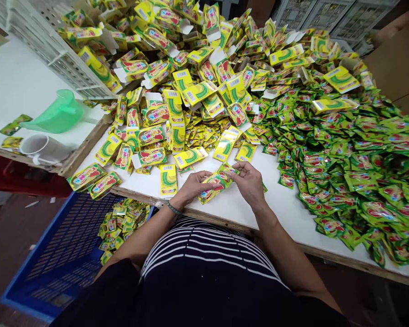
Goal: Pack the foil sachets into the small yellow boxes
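At the far left of the frame, a green scoop (56, 117) and a white mug (49, 150) were set on a pale surface, with a white slatted crate (59, 56) stood above them. At the lower left, small yellow-green packets (124, 222) were held in a blue basket (51, 254) placed below the table edge. From the upper left across the upper centre, yellow printed boxes (196, 93) were heaped, many with white flaps opened.

Just below the centre, a single carton (207, 194) was held over the white tabletop (225, 211), tilted up to the right, between the two hands. Its lower left part was gripped by the left hand (192, 187), with the thumb laid across its printed face. Its upper right end was pinched by the fingertips of the right hand (250, 185); whether a flap or a packet was also caught there could not be told.

Along the right side, shiny green sachets (357, 172) were piled across the table and out to its front edge.
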A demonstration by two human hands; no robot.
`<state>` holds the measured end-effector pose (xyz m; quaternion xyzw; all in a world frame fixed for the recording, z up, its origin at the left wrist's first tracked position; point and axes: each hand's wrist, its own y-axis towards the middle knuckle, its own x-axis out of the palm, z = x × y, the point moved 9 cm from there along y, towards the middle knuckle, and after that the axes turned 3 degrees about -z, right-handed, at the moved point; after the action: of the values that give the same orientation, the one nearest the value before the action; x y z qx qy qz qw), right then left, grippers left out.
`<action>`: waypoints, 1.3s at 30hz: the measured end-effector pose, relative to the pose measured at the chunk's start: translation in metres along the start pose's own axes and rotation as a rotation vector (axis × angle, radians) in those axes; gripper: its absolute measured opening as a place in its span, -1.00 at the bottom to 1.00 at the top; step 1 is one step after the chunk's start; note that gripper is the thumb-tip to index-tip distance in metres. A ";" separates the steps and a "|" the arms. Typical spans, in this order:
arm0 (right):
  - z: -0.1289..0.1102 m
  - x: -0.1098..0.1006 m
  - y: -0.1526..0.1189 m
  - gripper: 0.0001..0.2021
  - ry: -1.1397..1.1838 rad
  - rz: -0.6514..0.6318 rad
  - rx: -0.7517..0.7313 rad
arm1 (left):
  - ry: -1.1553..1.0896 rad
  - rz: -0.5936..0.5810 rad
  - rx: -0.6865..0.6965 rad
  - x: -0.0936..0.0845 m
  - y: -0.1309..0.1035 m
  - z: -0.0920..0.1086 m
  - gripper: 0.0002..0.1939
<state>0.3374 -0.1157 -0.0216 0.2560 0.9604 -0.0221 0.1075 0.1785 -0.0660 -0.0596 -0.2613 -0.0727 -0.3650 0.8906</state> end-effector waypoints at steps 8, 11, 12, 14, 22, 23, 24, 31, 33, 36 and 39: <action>-0.002 0.006 -0.012 -0.65 0.061 -0.086 0.034 | -0.206 0.008 -0.084 0.003 -0.009 -0.004 -0.50; -0.002 0.010 -0.013 -0.58 0.183 -0.180 0.096 | -0.153 -0.024 -0.055 0.006 -0.010 -0.001 -0.50; -0.003 0.009 -0.013 -0.57 0.175 -0.184 0.099 | -0.123 -0.031 -0.037 0.007 -0.010 0.000 -0.50; -0.007 0.004 -0.011 -0.59 0.080 -0.165 0.071 | -0.080 -0.027 -0.005 0.007 -0.009 0.003 -0.49; -0.013 -0.005 -0.019 -0.75 -0.152 -0.122 0.018 | -0.144 0.052 0.073 0.006 -0.008 0.004 -0.49; -0.015 -0.005 -0.022 -0.76 -0.179 -0.093 -0.008 | -0.155 0.062 0.090 0.006 -0.008 0.005 -0.49; -0.019 -0.003 -0.026 -0.76 -0.196 -0.076 -0.039 | -0.159 0.069 0.106 0.006 -0.008 0.005 -0.49; -0.033 0.019 -0.045 -0.81 -0.255 -0.113 -0.143 | -0.071 -0.052 0.152 0.020 -0.010 0.010 -0.41; -0.033 0.016 -0.045 -0.75 -0.186 -0.093 -0.136 | -0.064 -0.050 0.174 0.020 -0.011 0.013 -0.36; -0.033 0.001 -0.042 -0.65 -0.117 0.029 -0.179 | -0.058 0.018 0.224 0.015 -0.012 0.019 -0.37; -0.028 0.008 -0.039 -0.71 -0.090 -0.037 -0.205 | -0.028 0.056 0.265 0.011 -0.013 0.021 -0.39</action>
<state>0.3058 -0.1432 0.0040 0.2245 0.9564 0.0629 0.1757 0.1792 -0.0696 -0.0326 -0.1484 -0.1255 -0.3233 0.9261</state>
